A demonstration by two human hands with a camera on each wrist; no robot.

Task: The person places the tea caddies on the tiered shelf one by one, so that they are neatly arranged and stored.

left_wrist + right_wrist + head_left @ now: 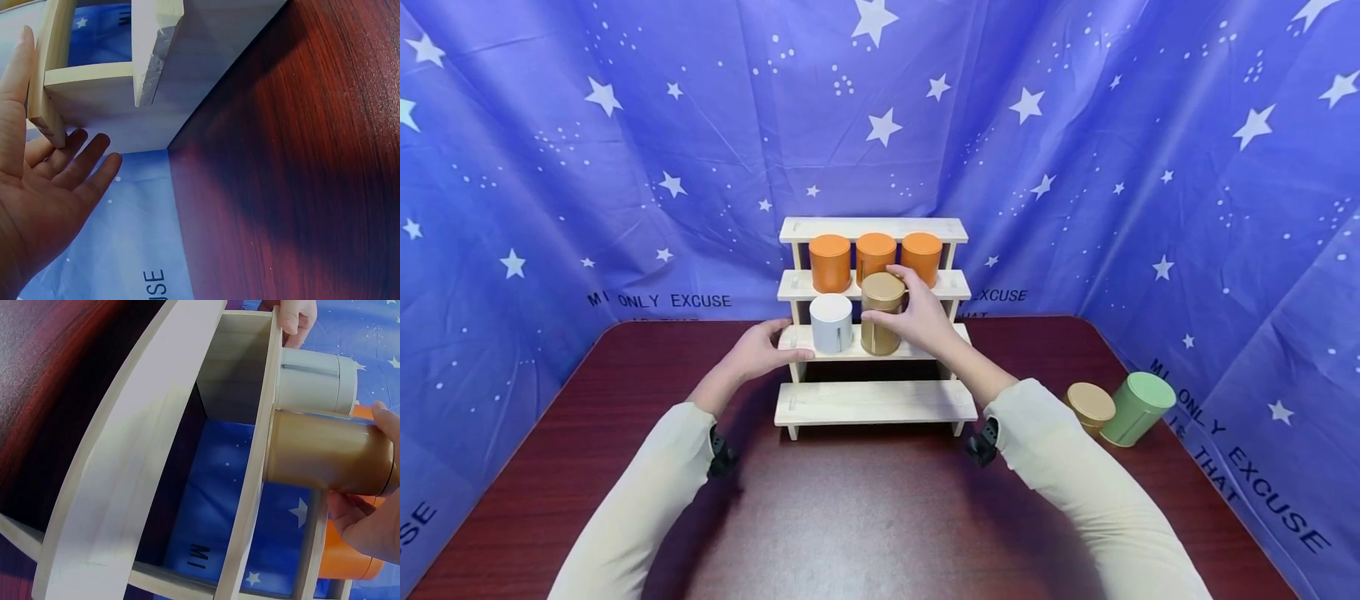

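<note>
A stepped wooden display stand (874,403) stands on the table. My right hand (925,318) holds a gold canister (878,335) upright, thumb and fingers on its upper part; in the right wrist view its base meets the second tier from the bottom. Just left of it on that tier is a white canister (831,327). My left hand (756,350) grips the left end of the same tier, thumb in front and fingers behind the plank (45,100). Behind, on the tier above, sit three orange canisters (831,265).
Another gold canister (1091,403) and a green canister (1138,410) stand at the table's right side, the gold one partly hidden by my right sleeve (1075,467). The dark red wooden table (850,517) is surrounded by a blue star-patterned curtain (715,125).
</note>
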